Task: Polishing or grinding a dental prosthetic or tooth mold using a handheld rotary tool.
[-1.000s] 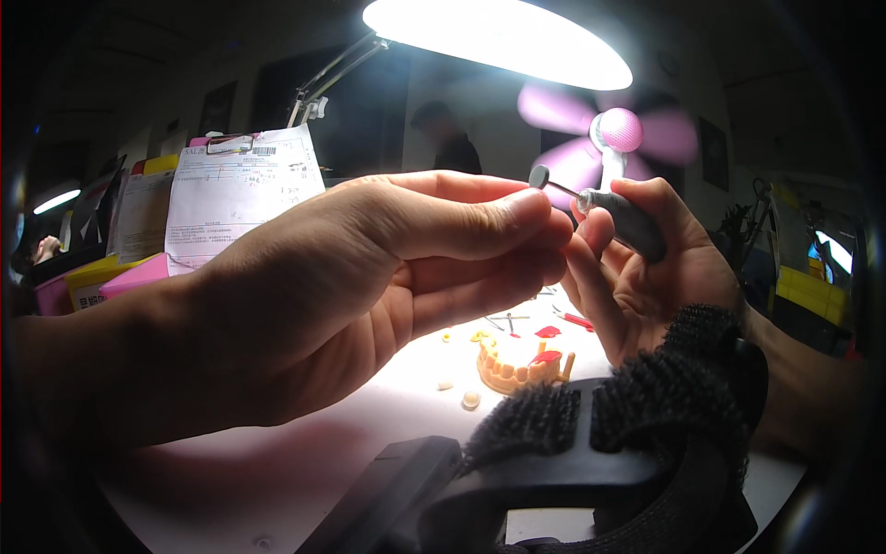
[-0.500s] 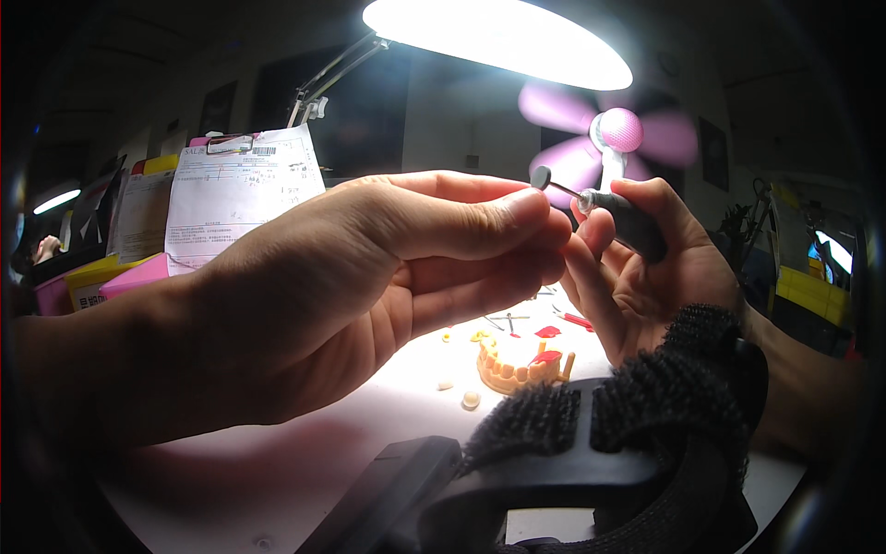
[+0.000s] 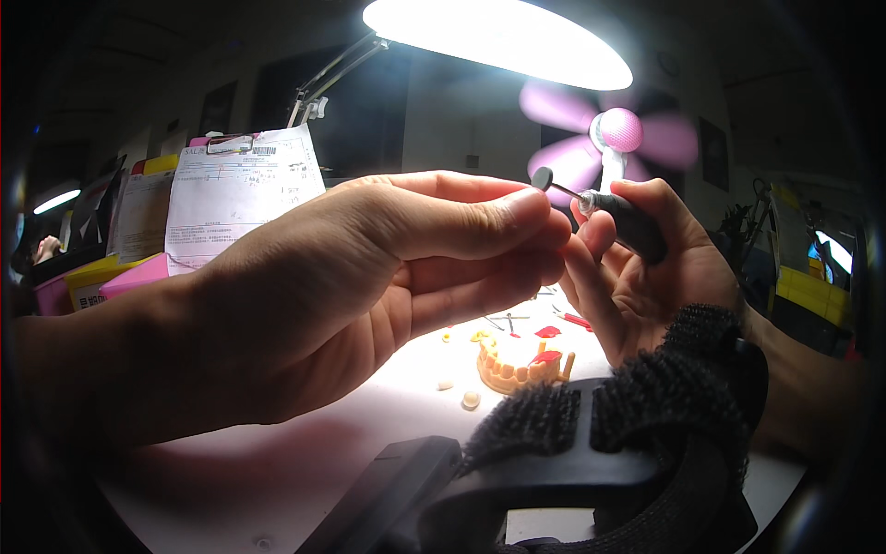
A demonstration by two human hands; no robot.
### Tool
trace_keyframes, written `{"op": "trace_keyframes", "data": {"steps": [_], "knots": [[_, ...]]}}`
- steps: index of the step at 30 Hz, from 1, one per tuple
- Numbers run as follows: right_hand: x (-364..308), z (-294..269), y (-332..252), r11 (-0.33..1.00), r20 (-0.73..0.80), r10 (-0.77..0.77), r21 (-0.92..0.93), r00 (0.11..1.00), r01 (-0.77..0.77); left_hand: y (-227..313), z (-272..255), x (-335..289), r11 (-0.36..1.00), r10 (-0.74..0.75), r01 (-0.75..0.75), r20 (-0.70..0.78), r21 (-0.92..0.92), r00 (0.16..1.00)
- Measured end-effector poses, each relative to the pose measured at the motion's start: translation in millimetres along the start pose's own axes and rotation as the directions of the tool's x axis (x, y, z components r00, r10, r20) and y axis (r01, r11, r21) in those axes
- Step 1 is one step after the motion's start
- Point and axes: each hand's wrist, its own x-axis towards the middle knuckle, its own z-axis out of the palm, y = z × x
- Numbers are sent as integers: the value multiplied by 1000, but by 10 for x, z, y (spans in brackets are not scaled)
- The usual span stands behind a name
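My right hand point(image 3: 646, 249) is wrapped round a dark rotary handpiece point(image 3: 632, 222). A thin metal shank runs from its tip to a small grey disc point(image 3: 544, 178). Just left of it, thumb and fingers of my left hand point(image 3: 443, 249) are pinched together, the thumb tip close by the disc. Whatever the pinch holds is hidden behind the fingers. Below the hands, a tan dental model point(image 3: 503, 371) stands on the white tabletop point(image 3: 351, 452), a red piece point(image 3: 546, 356) on its right part. Two small pale tooth-like pieces, one of them round point(image 3: 471, 400), lie in front.
A lit lamp point(image 3: 498, 42) hangs overhead, and a pink fan point(image 3: 621, 129) spins behind my right hand. Papers on a clipboard point(image 3: 235, 198) stand at left above pink and yellow trays point(image 3: 101, 277). Black strapped gear point(image 3: 600, 462) fills the near right. A red pencil point(image 3: 578, 321) lies farther back.
The disc has shifted very slightly to the right beside my left thumb. Both hands keep their grips and almost the same places.
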Motion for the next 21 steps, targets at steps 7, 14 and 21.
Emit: {"op": "trace_keyframes", "data": {"steps": [7,14,21], "knots": [[161,-212,-156,1000,-19,-5,10,1000,5,-77,-217,109,996,-4,15,119,-92,993],[50,-106,-19,998,15,-33,-61,999,34,-4,5,-4,1000,-10,11,-10,22,1000],[93,-86,-61,999,-26,-16,-37,1000,15,-58,-88,47,999,22,-22,-8,44,1000]]}}
